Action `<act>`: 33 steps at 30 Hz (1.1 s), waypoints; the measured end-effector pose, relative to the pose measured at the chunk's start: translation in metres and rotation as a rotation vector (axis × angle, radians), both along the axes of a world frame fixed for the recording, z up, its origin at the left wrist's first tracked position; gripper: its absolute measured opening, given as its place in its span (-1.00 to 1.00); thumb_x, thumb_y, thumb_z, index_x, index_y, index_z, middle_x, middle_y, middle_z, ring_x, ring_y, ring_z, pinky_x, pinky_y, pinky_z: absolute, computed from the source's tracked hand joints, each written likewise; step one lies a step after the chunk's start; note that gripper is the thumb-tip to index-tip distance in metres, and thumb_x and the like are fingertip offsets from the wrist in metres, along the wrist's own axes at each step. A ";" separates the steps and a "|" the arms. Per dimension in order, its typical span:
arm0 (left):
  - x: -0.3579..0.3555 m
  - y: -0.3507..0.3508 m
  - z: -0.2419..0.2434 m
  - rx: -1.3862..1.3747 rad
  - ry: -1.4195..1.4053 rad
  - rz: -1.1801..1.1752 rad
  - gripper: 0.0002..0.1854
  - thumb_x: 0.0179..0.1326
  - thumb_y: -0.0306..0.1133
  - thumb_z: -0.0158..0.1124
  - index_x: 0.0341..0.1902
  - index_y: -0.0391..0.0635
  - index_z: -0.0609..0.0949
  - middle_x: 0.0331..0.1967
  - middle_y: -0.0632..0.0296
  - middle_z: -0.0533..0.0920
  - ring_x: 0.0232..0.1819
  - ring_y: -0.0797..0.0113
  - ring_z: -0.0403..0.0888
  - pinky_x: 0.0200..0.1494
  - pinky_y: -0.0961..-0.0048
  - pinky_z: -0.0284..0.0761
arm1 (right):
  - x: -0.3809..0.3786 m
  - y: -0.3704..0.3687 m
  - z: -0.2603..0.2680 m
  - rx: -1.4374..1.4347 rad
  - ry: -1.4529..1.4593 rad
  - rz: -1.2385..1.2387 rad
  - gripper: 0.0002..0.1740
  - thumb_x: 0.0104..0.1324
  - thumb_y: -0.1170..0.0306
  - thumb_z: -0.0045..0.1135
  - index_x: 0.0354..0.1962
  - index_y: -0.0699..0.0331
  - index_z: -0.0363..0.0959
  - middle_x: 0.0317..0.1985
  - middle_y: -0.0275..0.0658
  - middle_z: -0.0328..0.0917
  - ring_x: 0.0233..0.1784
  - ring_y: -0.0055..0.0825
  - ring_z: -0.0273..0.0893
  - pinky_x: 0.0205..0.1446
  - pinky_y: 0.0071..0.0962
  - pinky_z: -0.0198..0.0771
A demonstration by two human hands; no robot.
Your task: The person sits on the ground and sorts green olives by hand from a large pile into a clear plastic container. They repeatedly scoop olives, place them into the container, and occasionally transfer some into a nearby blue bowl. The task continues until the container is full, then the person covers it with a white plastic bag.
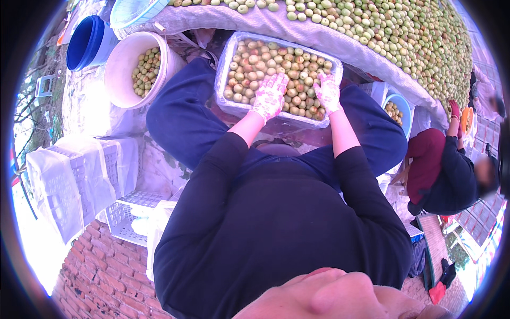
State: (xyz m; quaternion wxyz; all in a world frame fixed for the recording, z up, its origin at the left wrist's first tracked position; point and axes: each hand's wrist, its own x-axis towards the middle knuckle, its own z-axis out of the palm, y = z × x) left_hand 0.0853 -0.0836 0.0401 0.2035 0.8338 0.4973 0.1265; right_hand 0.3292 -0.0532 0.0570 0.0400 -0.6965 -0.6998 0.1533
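A white crate [221, 89] lined with pale sheeting stands between my knees, filled with small round green-and-red fruits [297, 73]. My left hand [271, 95], in a white glove with a pink pattern, lies flat on the fruits near the crate's front edge, fingers pointing away from me. My right hand [329, 93], gloved the same way, rests at the crate's right side, its fingertips on the fruits and its palm by the rim. Neither hand is seen to grip a fruit.
Beyond the crate, fruits [382, 28] cover a cloth-draped surface [279, 22]. A pale bucket [119, 75] holding fruits and a blue bucket [81, 44] stand at left. White perforated crates [125, 223] lie lower left. A light-blue tub [406, 109] and a co-worker [446, 171] are at right.
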 end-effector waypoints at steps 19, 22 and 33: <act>0.046 -0.015 -0.005 -0.015 0.149 -0.231 -0.47 0.31 -0.32 0.02 0.38 -0.05 0.44 0.50 0.06 0.27 0.56 0.12 0.12 0.54 -0.03 -0.02 | 0.001 -0.032 0.018 -0.058 0.089 -0.082 -0.60 0.23 0.10 0.22 -0.12 0.19 0.55 -0.17 -0.02 0.62 -0.02 -0.09 0.61 0.00 -0.09 0.47; 0.046 -0.016 -0.010 -0.014 0.123 -0.227 -0.49 0.32 -0.33 0.01 0.35 -0.07 0.46 0.48 0.05 0.28 0.54 0.11 0.15 0.53 -0.02 0.02 | -0.016 -0.028 0.018 -0.196 -0.040 0.109 -0.52 0.25 0.09 0.20 -0.02 0.26 0.52 -0.07 0.02 0.61 0.02 -0.04 0.59 0.08 -0.11 0.46; 0.041 -0.018 -0.001 -0.111 -0.107 -0.208 -0.45 0.21 -0.40 0.11 0.32 -0.12 0.47 0.37 -0.02 0.39 0.44 0.03 0.30 0.48 0.03 0.14 | -0.028 -0.007 -0.004 0.160 0.197 -0.034 -0.69 0.36 0.24 0.09 -0.01 0.17 0.56 0.03 -0.11 0.56 0.05 -0.09 0.56 0.12 -0.09 0.41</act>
